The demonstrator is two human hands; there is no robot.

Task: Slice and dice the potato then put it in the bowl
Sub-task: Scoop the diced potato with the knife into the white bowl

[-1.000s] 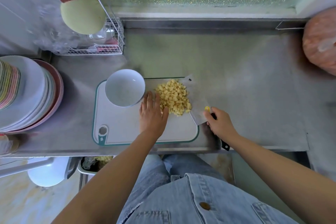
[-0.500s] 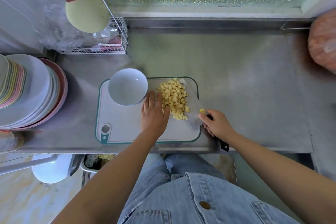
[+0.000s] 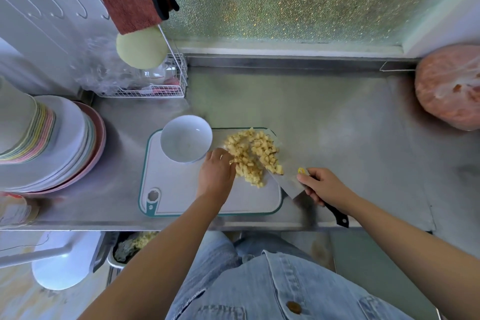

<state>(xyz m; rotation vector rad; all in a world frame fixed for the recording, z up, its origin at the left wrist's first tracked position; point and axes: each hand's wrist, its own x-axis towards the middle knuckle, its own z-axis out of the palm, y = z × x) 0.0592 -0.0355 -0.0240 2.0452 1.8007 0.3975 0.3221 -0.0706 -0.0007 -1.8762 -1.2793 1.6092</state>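
Dicing looked done, gathering in hand: diced potato (image 3: 253, 156) lay piled mid-frame on the cutting board (image 3: 181, 197), partly over the knife (image 3: 288, 184) blade, just right of the bowl (image 3: 185, 143). Left hand (image 3: 218, 174) met the pile w/ bent fingers (holding any? can't tell); right hand (image 3: 324, 187) gripped the knife handle. Next, prob.: lift blade level, tip into bowl.

Both bare forearms reach forward, hands low and apart.
The left hand (image 3: 217, 173) lies palm down, fingers bent, tips against the diced potato (image 3: 253, 156); the right hand (image 3: 324, 186), knuckles up, grips the knife (image 3: 287, 182) by its handle.
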